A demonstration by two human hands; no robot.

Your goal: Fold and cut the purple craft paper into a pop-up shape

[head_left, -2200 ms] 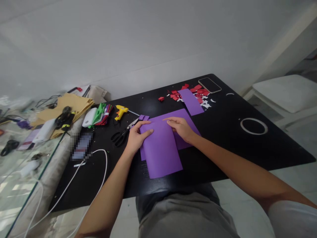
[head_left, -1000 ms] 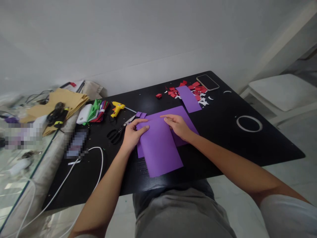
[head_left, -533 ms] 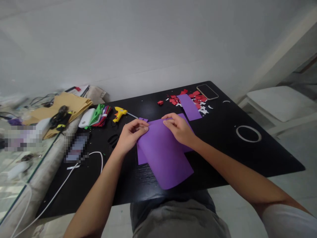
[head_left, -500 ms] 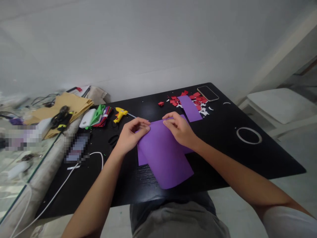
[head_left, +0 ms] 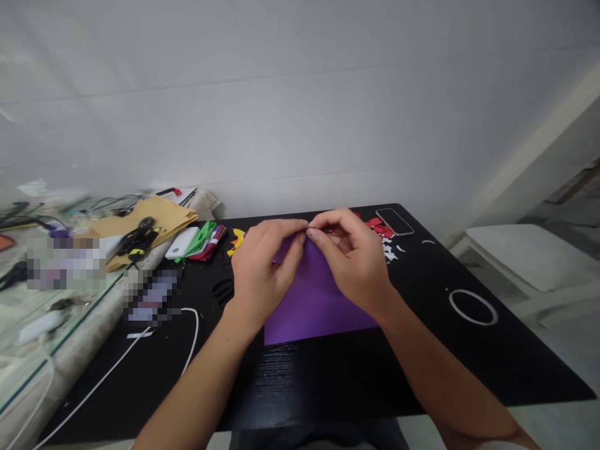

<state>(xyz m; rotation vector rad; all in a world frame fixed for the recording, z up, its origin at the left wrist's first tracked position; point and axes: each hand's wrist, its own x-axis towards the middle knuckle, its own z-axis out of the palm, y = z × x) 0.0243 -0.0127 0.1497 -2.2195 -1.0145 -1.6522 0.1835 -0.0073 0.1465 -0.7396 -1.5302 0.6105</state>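
Both hands are pinched together over the table, fingertips nearly touching. My left hand (head_left: 262, 269) is closed, thumb against fingers, at the upper edge of a purple sheet of paper (head_left: 321, 275). My right hand (head_left: 359, 262) pinches close beside it, at the same edge. The fingers cover most of that edge. Below them, another purple sheet (head_left: 309, 319) lies flat on the black table, its front edge showing. Where one sheet ends and the other begins is hard to make out.
Left of my hands are a yellow glue gun (head_left: 237, 240), black scissors (head_left: 224, 291), green and red bundles (head_left: 206, 240) and a white cable (head_left: 194, 337). To the right lie red and white paper scraps (head_left: 387, 240), a phone (head_left: 395, 221) and a whitish ring (head_left: 473, 307).
My hands have come together from opposite sides of the sheet's upper edge. The sheet's curved lower end, which hung toward me, no longer shows. The view has tilted upward.
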